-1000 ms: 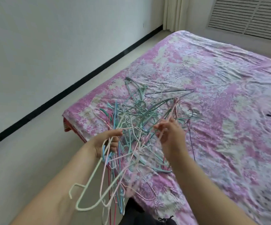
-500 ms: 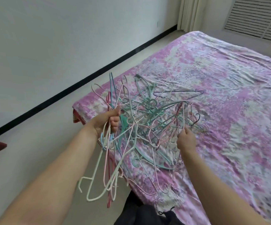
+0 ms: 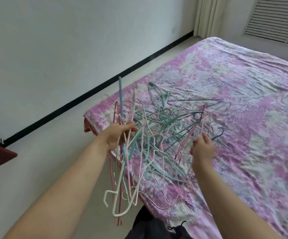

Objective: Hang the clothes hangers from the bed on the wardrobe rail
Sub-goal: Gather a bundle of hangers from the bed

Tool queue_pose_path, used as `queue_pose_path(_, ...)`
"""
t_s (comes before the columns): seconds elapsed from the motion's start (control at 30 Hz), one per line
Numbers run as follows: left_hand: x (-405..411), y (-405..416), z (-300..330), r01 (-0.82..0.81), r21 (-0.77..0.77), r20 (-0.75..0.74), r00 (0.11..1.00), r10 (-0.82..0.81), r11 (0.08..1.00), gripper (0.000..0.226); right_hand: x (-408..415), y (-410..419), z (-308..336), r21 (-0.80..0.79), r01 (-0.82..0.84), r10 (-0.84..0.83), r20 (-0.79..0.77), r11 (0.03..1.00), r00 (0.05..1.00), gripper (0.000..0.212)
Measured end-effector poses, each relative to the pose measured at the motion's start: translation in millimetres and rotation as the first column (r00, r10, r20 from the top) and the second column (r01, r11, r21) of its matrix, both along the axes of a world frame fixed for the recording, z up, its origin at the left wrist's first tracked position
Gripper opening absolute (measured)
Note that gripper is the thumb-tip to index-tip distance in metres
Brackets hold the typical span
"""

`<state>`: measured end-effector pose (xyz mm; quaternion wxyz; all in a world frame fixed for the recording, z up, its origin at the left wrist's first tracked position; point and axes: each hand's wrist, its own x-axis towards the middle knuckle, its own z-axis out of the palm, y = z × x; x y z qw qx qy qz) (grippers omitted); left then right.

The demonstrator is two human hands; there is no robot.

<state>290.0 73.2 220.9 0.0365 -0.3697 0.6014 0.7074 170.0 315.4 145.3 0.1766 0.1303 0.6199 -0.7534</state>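
Left hand (image 3: 118, 137) gripping a hanger bundle (image 3: 122, 178); right hand (image 3: 202, 149) pinching a pink hanger (image 3: 189, 138) in the tangled pile (image 3: 174, 125) on the bed (image 3: 243, 75), at twelve o'clock, nearer the right.

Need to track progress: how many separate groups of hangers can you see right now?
2: a bunch gripped in the left hand, hanging past the bed's edge, and a tangled pile on the bed, where the right hand reaches. Single hangers are uncountable.

A tangled pile of hangers (image 3: 174, 125) lies on the bed (image 3: 243, 83) near its left corner, beside the wall (image 3: 53, 49).
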Motion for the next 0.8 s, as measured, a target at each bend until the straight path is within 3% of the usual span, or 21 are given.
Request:
queue_pose_path(0.07,-12,18,-3,0.046,-0.020,0.017,0.999,-0.045,0.999,0.023,18,-16,22,-0.053,-0.133,0.129,-0.079,0.990,0.988,0.034)
queue_pose_path(0.17,-28,39,-8,-0.008,-0.026,0.061,0.998,0.010,1.000,0.031,33,-35,49,-0.083,-0.267,0.249,-0.182,0.960,0.951,0.038)
queue_pose_path(0.23,-33,46,-11,-0.010,0.076,0.043,0.999,0.007,0.997,0.038,36,-45,64,-0.024,-0.346,0.329,-0.251,0.938,0.910,0.043)
queue_pose_path(0.33,-36,48,-10,0.114,0.255,-0.066,0.993,-0.100,0.960,0.063,41,-61,78,0.060,-0.494,0.490,-0.278,0.867,0.826,0.056)
queue_pose_path(0.43,-36,49,-6,0.205,0.360,-0.181,0.972,-0.147,0.910,0.074,47,-74,86,0.148,-0.594,0.608,-0.290,0.791,0.739,0.062)
queue_pose_path(0.5,-36,45,-3,0.165,0.405,-0.167,0.980,-0.105,0.899,0.065,50,-79,88,0.272,-0.606,0.664,-0.299,0.748,0.686,0.057)
queue_pose_path(0.57,-35,38,2,0.146,0.400,-0.062,0.989,-0.132,0.905,0.059,51,-84,82,0.413,-0.614,0.739,-0.332,0.673,0.586,0.051)
queue_pose_path(0.67,-34,23,10,0.120,0.364,0.114,0.979,-0.172,0.924,0.041,55,-89,74,0.508,-0.701,0.865,-0.317,0.501,0.389,0.018)
queue_pose_path(0.7,-33,22,13,0.118,0.321,0.133,0.977,-0.168,0.940,0.032,56,-88,71,0.530,-0.689,0.869,-0.325,0.495,0.374,0.019)
queue_pose_path(0.8,-31,31,14,0.221,0.157,0.143,0.959,-0.244,0.963,0.022,58,-84,56,0.570,-0.502,0.757,-0.434,0.650,0.488,0.047)
